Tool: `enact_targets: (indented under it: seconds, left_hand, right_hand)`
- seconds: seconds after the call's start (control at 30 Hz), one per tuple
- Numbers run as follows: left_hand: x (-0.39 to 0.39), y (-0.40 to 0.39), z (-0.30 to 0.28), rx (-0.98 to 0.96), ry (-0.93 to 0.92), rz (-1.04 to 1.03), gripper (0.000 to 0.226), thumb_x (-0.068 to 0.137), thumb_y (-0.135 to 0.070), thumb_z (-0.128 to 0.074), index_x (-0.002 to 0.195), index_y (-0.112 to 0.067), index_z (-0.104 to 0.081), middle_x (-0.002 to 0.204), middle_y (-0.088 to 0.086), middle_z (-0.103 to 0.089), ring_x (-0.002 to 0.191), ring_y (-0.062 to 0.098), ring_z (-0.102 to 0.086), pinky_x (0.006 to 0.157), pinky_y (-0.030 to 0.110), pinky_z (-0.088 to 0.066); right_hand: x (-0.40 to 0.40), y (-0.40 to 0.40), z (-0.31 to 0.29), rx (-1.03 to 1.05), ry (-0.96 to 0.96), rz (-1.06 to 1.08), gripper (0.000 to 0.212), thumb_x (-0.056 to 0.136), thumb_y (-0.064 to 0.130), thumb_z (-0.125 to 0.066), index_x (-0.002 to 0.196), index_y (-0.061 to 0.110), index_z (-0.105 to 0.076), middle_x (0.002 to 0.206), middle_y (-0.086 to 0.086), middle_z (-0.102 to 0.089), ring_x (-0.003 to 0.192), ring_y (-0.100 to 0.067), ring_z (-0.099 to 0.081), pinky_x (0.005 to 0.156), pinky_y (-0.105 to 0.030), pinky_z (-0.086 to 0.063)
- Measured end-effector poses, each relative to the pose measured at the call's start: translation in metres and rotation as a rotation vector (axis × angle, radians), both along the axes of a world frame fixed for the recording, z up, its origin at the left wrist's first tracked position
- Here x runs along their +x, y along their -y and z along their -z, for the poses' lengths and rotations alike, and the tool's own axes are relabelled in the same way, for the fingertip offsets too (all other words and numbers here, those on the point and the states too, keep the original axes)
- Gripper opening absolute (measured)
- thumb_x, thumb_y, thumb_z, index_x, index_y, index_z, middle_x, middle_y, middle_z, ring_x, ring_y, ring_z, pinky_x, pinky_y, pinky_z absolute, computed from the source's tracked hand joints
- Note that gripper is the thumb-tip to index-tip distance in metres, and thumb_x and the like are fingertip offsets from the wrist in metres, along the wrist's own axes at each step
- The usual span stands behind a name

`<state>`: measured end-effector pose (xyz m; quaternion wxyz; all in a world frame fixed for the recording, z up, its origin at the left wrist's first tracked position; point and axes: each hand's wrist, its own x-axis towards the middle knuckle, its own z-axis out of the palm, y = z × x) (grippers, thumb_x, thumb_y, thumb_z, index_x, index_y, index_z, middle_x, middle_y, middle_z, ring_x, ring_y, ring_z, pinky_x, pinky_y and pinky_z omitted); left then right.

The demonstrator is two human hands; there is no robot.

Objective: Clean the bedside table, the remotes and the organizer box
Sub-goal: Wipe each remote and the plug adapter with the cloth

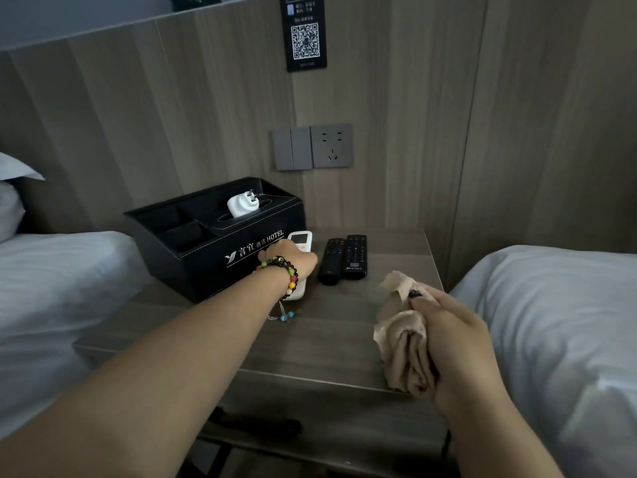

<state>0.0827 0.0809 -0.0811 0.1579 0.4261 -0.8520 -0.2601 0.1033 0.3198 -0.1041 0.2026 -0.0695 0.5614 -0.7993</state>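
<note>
Your left hand [291, 262] lies over the middle of the white remote [299, 241], fingers curled down around its sides so that only its screen end and its near end show past your knuckles and wrist. The remote lies on the table [310, 339], just beside the front right corner of the black box [206, 250]; whether it touches the box you cannot tell. A beaded bracelet [287, 270] sits on that wrist, its tassel hanging down to the tabletop.

Your right hand [455, 343] grips a bunched beige cloth [401, 343] at the table's near right edge, fingers wrapped tight round it, one loose corner sticking up. The cloth is well apart from the white remote, with bare tabletop between.

Two black remotes [344, 258] lie side by side, touching, just right of your left hand and farther back than the cloth. They sit between the white remote and the table's right edge.

The box stands at the table's back left, open-topped, with small compartments on its left and a white plug adapter [243, 203] resting on its slotted right section. Behind on the wall are a switch and socket plate [313, 147] and a QR card [304, 32]. A bed [558, 322] flanks the table on the right and another on the left.
</note>
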Motion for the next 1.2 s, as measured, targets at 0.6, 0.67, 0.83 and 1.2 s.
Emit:
enact_targets:
  seconds: [0.6, 0.67, 0.83, 1.2]
  left_hand:
    - [0.034, 0.007, 0.025, -0.419, 0.194, 0.614, 0.093, 0.074, -0.083, -0.036, 0.151, -0.041, -0.007, 0.161, -0.007, -0.004, 0.148, 0.026, 0.003, 0.12, 0.045, -0.013]
    - [0.02, 0.011, 0.027, -0.411, 0.191, 0.645, 0.1, 0.064, -0.09, -0.028, 0.15, -0.044, -0.007, 0.162, -0.004, -0.003, 0.149, 0.024, 0.004, 0.12, 0.046, -0.013]
    - [-0.013, 0.012, 0.025, -0.538, 0.249, 0.803, 0.085, 0.076, -0.083, -0.028, 0.148, -0.048, 0.0, 0.162, -0.007, -0.001, 0.149, 0.02, 0.006, 0.117, 0.055, -0.016]
    - [-0.06, 0.003, 0.026, -0.521, 0.235, 0.866, 0.075, 0.077, -0.073, -0.025, 0.147, -0.048, -0.015, 0.16, -0.011, -0.016, 0.149, 0.015, -0.005, 0.117, 0.052, -0.016]
  right_hand:
    - [0.003, 0.006, -0.006, 0.107, -0.111, 0.07, 0.024, 0.093, 0.011, -0.052, 0.098, 0.021, -0.073, 0.07, -0.007, -0.069, 0.061, -0.018, -0.062, 0.057, -0.03, -0.048]
    - [0.003, 0.007, -0.007, 0.111, -0.115, 0.064, 0.023, 0.094, 0.012, -0.052, 0.098, 0.022, -0.072, 0.07, -0.007, -0.07, 0.06, -0.016, -0.062, 0.056, -0.029, -0.048]
    - [0.001, 0.003, -0.006, 0.112, -0.134, 0.059, 0.024, 0.093, 0.009, -0.051, 0.096, 0.019, -0.073, 0.073, -0.012, -0.07, 0.065, -0.023, -0.063, 0.067, -0.041, -0.055]
    - [-0.011, 0.009, -0.002, 0.133, -0.166, 0.041, 0.025, 0.093, 0.009, -0.051, 0.096, 0.023, -0.072, 0.075, -0.009, -0.073, 0.065, -0.018, -0.066, 0.06, -0.028, -0.053]
